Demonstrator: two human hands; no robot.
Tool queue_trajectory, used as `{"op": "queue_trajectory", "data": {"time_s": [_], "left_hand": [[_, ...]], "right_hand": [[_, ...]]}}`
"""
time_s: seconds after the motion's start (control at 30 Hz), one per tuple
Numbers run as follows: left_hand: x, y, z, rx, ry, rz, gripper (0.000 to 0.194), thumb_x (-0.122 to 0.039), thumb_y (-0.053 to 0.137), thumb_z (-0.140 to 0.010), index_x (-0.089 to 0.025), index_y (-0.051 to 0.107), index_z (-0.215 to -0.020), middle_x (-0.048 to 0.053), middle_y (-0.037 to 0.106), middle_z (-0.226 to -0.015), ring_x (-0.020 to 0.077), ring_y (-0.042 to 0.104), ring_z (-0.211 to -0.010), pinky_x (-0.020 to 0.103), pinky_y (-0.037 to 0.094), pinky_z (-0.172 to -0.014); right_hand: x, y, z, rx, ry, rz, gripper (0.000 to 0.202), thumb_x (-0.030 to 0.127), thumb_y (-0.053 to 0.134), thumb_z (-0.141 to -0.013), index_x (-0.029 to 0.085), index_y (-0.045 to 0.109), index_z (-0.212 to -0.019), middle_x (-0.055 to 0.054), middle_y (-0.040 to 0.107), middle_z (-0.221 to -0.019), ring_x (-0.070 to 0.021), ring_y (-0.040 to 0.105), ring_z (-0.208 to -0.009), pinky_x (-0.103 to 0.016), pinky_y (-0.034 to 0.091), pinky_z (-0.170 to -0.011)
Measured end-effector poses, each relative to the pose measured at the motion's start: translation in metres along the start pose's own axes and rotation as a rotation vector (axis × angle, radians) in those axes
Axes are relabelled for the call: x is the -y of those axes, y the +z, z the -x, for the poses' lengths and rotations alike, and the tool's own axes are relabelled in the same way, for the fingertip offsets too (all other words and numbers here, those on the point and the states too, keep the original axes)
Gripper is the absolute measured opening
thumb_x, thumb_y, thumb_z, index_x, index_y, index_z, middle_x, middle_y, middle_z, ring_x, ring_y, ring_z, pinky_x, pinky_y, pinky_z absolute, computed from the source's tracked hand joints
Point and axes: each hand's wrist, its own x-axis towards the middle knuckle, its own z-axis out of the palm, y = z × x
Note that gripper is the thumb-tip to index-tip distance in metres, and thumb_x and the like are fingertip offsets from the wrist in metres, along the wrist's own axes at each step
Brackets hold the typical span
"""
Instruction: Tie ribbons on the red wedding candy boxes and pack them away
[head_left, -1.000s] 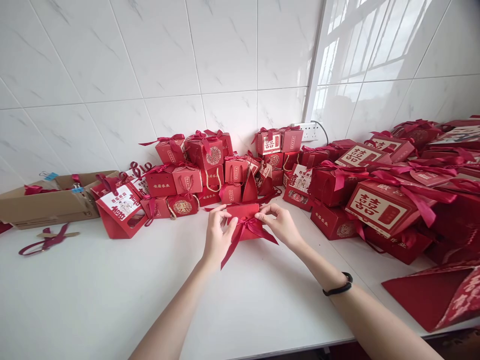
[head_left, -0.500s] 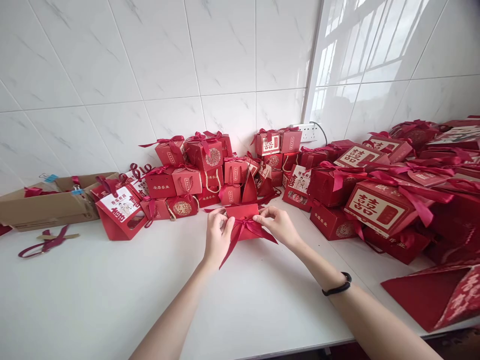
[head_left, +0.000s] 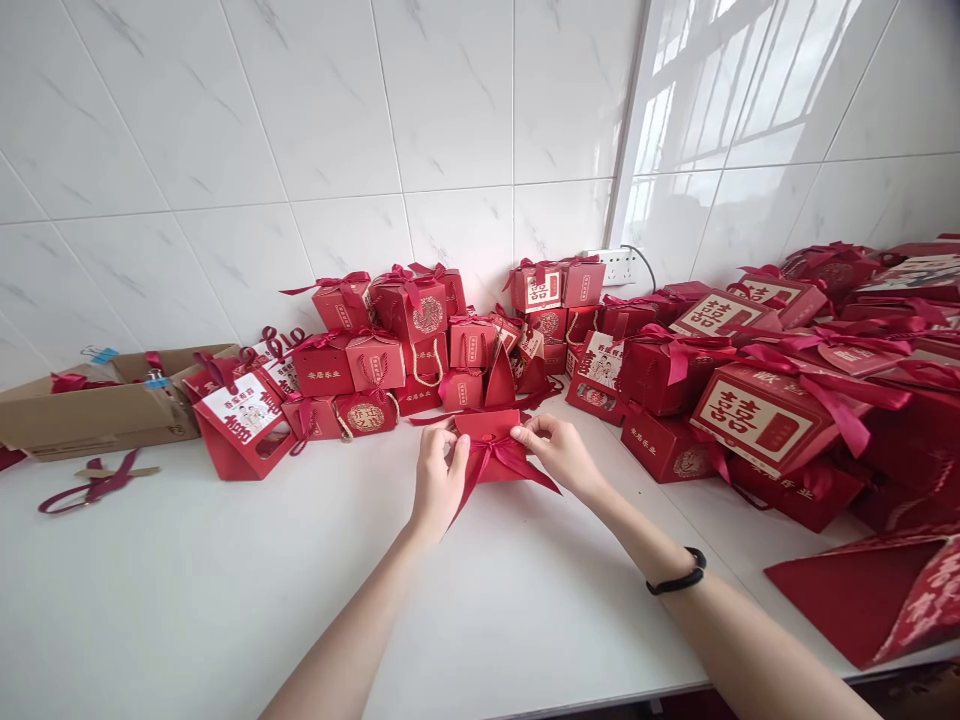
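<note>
A small red gift box [head_left: 491, 428] stands on the white table in front of me, its top flap facing up. Across its near side lies a dark red ribbon [head_left: 495, 456] tied in a bow, with its tails hanging down to both sides. My left hand [head_left: 440, 470] is closed on the box's left edge, thumb toward the flap. On the right edge, my right hand [head_left: 556, 452] pinches the box beside the flap, with a black band on that wrist. The fingers behind the box are partly hidden.
Stacked red gift boxes [head_left: 375, 365] line the wall behind. A bigger heap of boxes [head_left: 765, 405] fills the right side. At left are a cardboard tray [head_left: 97, 425] with clips, a loose ribbon [head_left: 97, 485] and a tagged box [head_left: 244, 425]. A power strip [head_left: 619, 268] sits at the wall.
Both hands stay on the box, with the right thumb shifted slightly right along the flap. The ribbon tails have moved a little. The stacked boxes stay put.
</note>
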Motion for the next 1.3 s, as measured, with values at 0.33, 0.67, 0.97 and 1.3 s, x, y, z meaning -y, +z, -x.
{"op": "queue_trajectory", "data": {"time_s": [0.33, 0.67, 0.97, 1.3], "left_hand": [[-0.0031, -0.002, 0.0006, -0.054, 0.005, -0.002, 0.019, -0.033, 0.049, -0.084, -0.02, 0.044, -0.071, 0.007, 0.051, -0.095, 0.0178, 0.054, -0.097, 0.03, 0.052, -0.075], [-0.0037, -0.0014, 0.0017, -0.015, -0.018, 0.027, 0.021, -0.034, 0.049, -0.083, -0.02, 0.044, -0.069, 0.006, 0.049, -0.096, 0.0173, 0.053, -0.097, 0.03, 0.052, -0.078], [-0.0026, -0.0001, 0.0013, -0.004, 0.007, -0.045, 0.021, -0.033, 0.043, -0.087, -0.02, 0.044, -0.07, 0.007, 0.049, -0.097, 0.0181, 0.053, -0.098, 0.031, 0.05, -0.078], [-0.0034, 0.002, 0.0028, -0.019, 0.005, -0.061, 0.02, -0.032, 0.041, -0.088, -0.02, 0.042, -0.07, 0.007, 0.047, -0.097, 0.0174, 0.053, -0.094, 0.031, 0.047, -0.078]], "right_hand": [[0.0075, -0.003, 0.0049, 0.061, -0.153, 0.027, 0.028, 0.044, 0.067, -0.067, 0.018, 0.056, -0.064, -0.006, 0.051, -0.099, -0.0186, 0.055, -0.093, -0.031, 0.053, -0.075], [0.0028, -0.0028, 0.0026, 0.023, -0.089, -0.03, 0.029, 0.046, 0.059, -0.073, 0.019, 0.056, -0.065, -0.008, 0.053, -0.103, -0.0216, 0.054, -0.101, -0.034, 0.049, -0.078], [0.003, -0.0036, -0.0007, 0.022, -0.06, -0.097, 0.037, 0.054, 0.062, -0.067, 0.018, 0.056, -0.06, -0.009, 0.058, -0.101, -0.026, 0.055, -0.102, -0.04, 0.043, -0.089], [-0.0007, -0.0036, -0.0011, 0.065, -0.022, -0.198, 0.045, 0.061, 0.062, -0.066, 0.017, 0.054, -0.061, -0.01, 0.058, -0.101, -0.0245, 0.058, -0.093, -0.039, 0.048, -0.083]]}}
